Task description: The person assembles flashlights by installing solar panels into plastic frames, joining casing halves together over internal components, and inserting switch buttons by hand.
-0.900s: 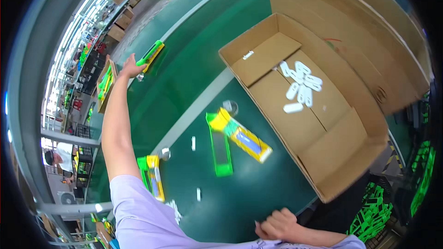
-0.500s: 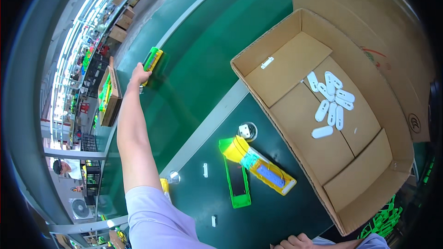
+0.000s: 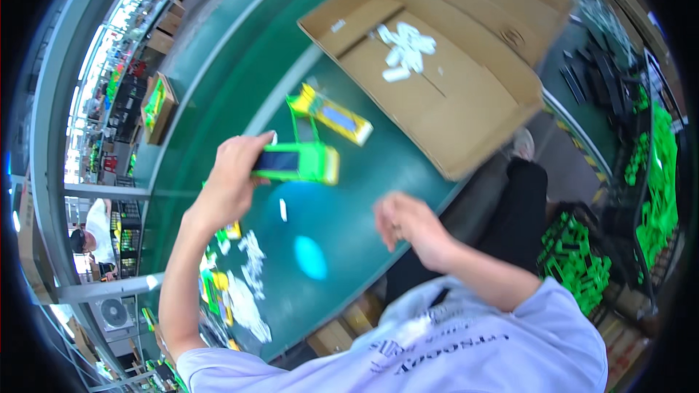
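Observation:
My left hand grips a green and yellow handheld device with a dark screen, holding it above the green workbench. Over the bench's near edge hovers my right hand, somewhat blurred, its fingers loosely bent and apart with nothing visible in them. Beyond the held device lies a yellow device body with a bluish panel. A green frame rests beside it, partly hidden by the held device. One small white piece lies just below my left hand.
A large open cardboard box holds several white oval pieces. White parts and yellow-green pieces crowd the bench's left side. Bright green parts are piled at the right. A person is at far left.
My left hand has come back from the far left with the device, now held nearer me. My right hand has risen from the lower edge. The view has shifted, showing more bench and floor.

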### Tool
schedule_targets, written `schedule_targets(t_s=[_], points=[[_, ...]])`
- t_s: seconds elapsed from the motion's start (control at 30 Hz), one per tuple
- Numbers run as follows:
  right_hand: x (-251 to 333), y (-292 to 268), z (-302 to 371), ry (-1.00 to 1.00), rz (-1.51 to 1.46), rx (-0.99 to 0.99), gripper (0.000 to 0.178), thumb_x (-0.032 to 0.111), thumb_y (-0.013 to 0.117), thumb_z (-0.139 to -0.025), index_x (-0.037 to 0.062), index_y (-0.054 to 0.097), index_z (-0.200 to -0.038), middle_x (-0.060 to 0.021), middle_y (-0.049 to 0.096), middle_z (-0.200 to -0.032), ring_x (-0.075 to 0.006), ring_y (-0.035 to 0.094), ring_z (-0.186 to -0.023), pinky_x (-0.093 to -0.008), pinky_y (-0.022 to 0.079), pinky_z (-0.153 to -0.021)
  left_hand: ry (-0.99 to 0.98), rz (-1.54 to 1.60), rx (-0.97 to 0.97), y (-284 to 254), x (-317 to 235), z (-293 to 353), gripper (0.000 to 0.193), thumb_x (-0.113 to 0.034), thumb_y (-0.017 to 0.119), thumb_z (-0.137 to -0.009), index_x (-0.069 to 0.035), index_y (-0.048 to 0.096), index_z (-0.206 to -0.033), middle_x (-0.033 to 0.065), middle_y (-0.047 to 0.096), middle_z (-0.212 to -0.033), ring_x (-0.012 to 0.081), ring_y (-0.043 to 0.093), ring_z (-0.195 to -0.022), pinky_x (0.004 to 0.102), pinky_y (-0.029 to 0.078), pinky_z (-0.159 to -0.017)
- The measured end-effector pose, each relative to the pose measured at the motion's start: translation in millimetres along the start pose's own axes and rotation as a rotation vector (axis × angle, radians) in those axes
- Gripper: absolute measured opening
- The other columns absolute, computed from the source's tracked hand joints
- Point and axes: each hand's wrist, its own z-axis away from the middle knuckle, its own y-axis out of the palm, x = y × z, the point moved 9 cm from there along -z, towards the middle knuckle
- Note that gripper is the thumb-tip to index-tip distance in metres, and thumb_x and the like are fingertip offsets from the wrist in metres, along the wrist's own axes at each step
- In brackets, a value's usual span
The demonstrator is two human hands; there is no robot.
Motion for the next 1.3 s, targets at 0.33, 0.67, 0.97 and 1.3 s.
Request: schedule_targets(t_s=[0.33, 0.67, 0.97, 1.3], points=[[-60, 21, 98, 0.338, -0.258, 0.450, 0.052, 0.052, 0.044, -0.100, 0.0073, 0.054, -0.126, -0.0092, 0.066, -0.104, -0.0179, 0.067, -0.082, -0.0319, 0.055, -0.067, 0.261, -0.128, 0.091, 77, -206, 45, 0.066, 0.012, 0.056, -0.073, -0.009, 0.051, -0.135, 0.0100, 0.056, -0.120, 0.0263, 0.052, -0.123, 0.0557, 0.025, -0.115], [-66, -23, 105, -0.003, -0.206, 0.091, 0.064, 0.041, 0.048, -0.101, 0.0037, 0.030, -0.149, -0.0064, 0.050, -0.129, -0.0108, 0.045, -0.122, -0.0270, 0.033, -0.105, -0.554, 1.077, -0.412, 124, -174, 77, 0.059, -0.011, 0.060, -0.095, -0.001, 0.031, -0.145, 0.0205, 0.052, -0.128, 0.0208, 0.062, -0.100, 0.0313, 0.056, -0.080], [-49, -27, 112, -0.147, 0.177, 0.039, 0.045, 0.037, 0.044, -0.103, 0.0048, 0.041, -0.134, -0.0085, 0.055, -0.113, -0.0115, 0.051, -0.104, -0.0293, 0.041, -0.090, -0.650, 1.409, -0.380, 165, -186, 70, 0.066, -0.003, 0.066, -0.088, 0.004, 0.031, -0.144, 0.0183, 0.066, -0.108, 0.0177, 0.066, -0.091, 0.0278, 0.053, -0.078], [-41, -33, 115, -0.153, 0.136, -0.011, 0.036, 0.032, 0.044, -0.103, 0.0034, 0.051, -0.124, -0.0044, 0.055, -0.094, -0.0076, 0.052, -0.083, -0.0238, 0.043, -0.073, -0.623, 1.684, -0.362, 163, -180, 76, 0.068, -0.004, 0.070, -0.087, 0.006, 0.031, -0.142, 0.0219, 0.063, -0.120, 0.0249, 0.064, -0.108, 0.0352, 0.049, -0.096]])
